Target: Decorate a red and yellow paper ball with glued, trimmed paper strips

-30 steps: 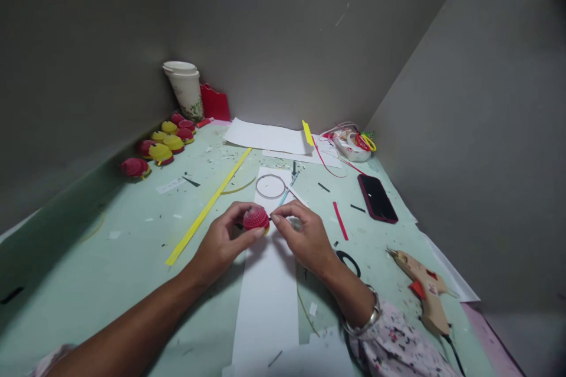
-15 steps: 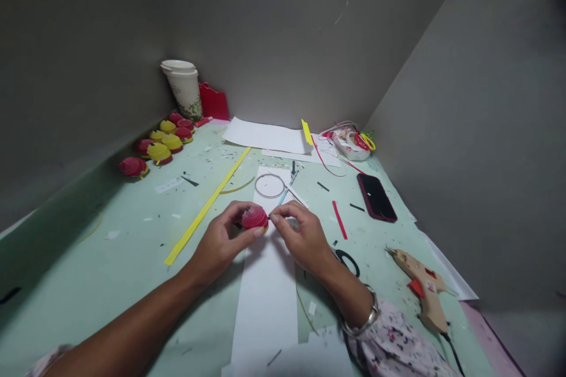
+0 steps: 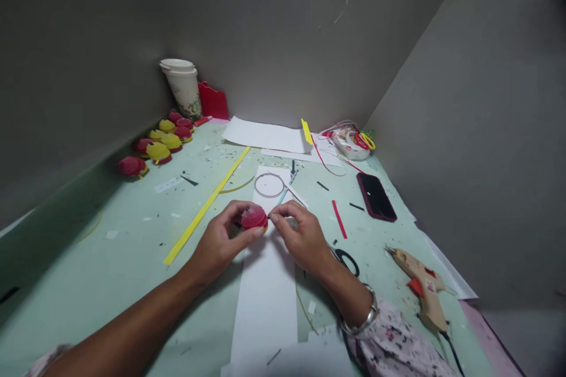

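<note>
My left hand (image 3: pixel 229 231) is closed around a small red ribbed dome (image 3: pixel 254 217) with a bit of yellow at its lower edge. Right beside it, my right hand (image 3: pixel 297 230) pinches a tiny dark piece against the dome's right side; the piece is too small to name. Both hands hover over a long white paper strip (image 3: pixel 267 300). Just beyond them lie a thin wire ring (image 3: pixel 269 185) and a light blue stick (image 3: pixel 287 188). Scissors (image 3: pixel 347 261) with black handles are partly hidden by my right forearm.
Several red and yellow domes (image 3: pixel 159 153) line the left wall near a paper cup (image 3: pixel 183 88). A yellow strip (image 3: pixel 207 206) lies left of my hands. To the right are a red strip (image 3: pixel 339 219), a phone (image 3: pixel 377 197) and a glue gun (image 3: pixel 422 288). White paper (image 3: pixel 267 134) lies behind.
</note>
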{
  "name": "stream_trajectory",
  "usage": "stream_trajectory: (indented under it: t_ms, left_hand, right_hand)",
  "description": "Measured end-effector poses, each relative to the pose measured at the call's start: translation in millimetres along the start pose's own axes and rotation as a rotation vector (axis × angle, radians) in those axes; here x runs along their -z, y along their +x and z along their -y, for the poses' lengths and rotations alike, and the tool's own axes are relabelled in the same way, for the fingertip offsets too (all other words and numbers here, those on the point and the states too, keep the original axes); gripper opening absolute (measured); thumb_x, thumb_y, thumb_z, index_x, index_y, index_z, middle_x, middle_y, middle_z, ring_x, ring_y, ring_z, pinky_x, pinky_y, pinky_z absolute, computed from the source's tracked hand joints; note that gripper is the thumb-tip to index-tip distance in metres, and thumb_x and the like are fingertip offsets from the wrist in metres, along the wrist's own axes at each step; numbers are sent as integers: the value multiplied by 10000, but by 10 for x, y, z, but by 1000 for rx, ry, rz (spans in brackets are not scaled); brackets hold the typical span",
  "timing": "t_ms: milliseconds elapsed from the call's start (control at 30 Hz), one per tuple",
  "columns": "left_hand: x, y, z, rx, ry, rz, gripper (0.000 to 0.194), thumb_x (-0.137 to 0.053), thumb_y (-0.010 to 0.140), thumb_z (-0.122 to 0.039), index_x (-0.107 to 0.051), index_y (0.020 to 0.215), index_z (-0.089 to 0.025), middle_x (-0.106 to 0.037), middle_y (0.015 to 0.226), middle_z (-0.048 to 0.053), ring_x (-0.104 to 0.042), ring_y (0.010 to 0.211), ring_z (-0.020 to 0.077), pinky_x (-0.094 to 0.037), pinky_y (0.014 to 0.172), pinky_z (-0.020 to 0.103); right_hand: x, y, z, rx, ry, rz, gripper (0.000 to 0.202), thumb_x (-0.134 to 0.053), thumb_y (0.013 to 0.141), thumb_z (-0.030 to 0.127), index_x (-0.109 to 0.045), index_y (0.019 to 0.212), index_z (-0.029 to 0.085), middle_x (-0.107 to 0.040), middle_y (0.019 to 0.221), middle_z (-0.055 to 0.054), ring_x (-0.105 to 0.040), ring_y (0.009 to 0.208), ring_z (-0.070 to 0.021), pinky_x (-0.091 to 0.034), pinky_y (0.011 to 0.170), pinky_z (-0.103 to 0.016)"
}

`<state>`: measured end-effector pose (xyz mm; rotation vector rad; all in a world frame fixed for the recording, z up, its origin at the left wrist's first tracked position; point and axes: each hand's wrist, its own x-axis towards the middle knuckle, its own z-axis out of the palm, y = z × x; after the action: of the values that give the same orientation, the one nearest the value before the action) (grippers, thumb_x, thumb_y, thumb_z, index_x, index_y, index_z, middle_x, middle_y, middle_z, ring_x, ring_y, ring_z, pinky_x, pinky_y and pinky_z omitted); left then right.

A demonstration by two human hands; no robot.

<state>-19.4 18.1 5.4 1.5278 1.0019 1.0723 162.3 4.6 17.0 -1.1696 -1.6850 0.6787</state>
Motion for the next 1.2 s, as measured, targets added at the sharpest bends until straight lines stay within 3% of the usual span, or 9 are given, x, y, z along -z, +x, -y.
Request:
stream_trajectory:
  t_ms: [167,367,833,1200]
  left_hand:
    - [-3,-9,-12,2,5,-13,290,-733,789,-351,-638,1036,-231,-672,1030,61,-619,969,253,-471,905,429]
    - [5,-17,17,1,5,-14,291,-731,799,-350,-636,1050,-239,-671,1040,51,-621,967,239,-472,903,414]
    - [-5,-12,4,9,22,-28,314,-740,780,-363,-645,1050,-232,-688,1035,67,-630,966,259,-487,896,439]
    - [-1,-9,8,11,27,-25,295,-744,782,-350,-644,1036,-239,-682,1021,56,-622,954,247,-473,909,440]
  right_hand:
    - [0,-1,-13,-3,6,-11,126,-578,906,225,-683,842,197,-685,829,-36,-625,826,-202,-456,821,-371]
    - [46,1,-53,-20,78,-28,167,-575,924,253,-700,1030,225,-707,1006,-58,-647,976,-207,-479,888,-375]
    - [18,10,-78,40,25,-6,88,-613,886,202,-682,838,229,-689,866,-19,-637,869,-196,-475,848,-377]
    - [9,8,-70,33,10,-4,106,-595,903,202,-669,829,220,-681,848,-17,-629,851,-185,-462,832,-350]
